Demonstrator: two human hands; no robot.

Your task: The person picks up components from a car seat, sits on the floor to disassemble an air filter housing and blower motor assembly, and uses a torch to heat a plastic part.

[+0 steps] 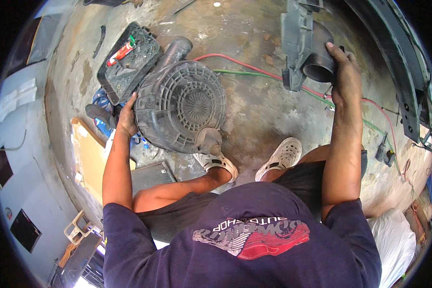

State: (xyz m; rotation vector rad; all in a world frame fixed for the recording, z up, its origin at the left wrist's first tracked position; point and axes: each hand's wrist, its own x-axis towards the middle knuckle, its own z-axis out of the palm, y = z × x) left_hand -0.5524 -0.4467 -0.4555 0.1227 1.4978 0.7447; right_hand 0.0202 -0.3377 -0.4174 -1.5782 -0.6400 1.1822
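Note:
A round, dusty black plastic air filter housing [182, 103] with ribbed rings is tilted up in front of me, left of the middle. My left hand [128, 117] grips its left edge; the fingers behind it are partly hidden. To the far right, my right hand [345, 72] is closed around a black plastic air duct piece [319, 48] with a round opening and a flat ribbed flange. Part of its grip lies behind the duct. Beyond the housing sits an open black tray [151, 53], with a red and white tube [121, 53] lying in it.
A red hose [240, 62] and a green hose [245, 72] cross the concrete floor. A radiator-like finned panel [152, 176] and cardboard [91, 158] lie at left. Vehicle bodywork [393, 62] stands at right, near a white plastic bag [393, 242].

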